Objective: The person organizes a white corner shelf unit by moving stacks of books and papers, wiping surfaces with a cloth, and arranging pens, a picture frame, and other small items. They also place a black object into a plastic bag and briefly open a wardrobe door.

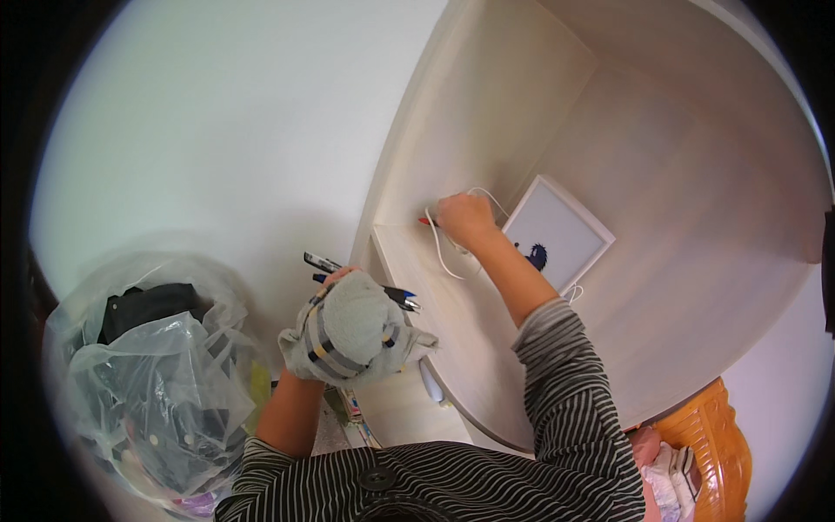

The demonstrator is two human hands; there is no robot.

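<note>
My left hand point(342, 274) holds a bunched grey cloth point(355, 310) with a checked band, mostly hidden beneath it. Several pens point(321, 262) are held there too, black and blue tips point(403, 297) sticking out on the right. Over the pale wooden shelf point(479, 346), my right hand point(466, 218) is closed in a fist. A red-ended pen point(427, 222) pokes out at its left side; the fingertips are hidden. A white cable point(436, 245) loops around this hand. Just right of it a white-framed picture point(554, 228) with a dark figure leans on the shelf's back.
A clear plastic bag point(163, 391) with dark items stands at the lower left by the white wall point(228, 130). Below the shelf's curved edge are a lower pale surface point(411, 411) and books point(352, 408). Orange carved wooden furniture point(721, 444) with folded cloth point(668, 476) is at the lower right.
</note>
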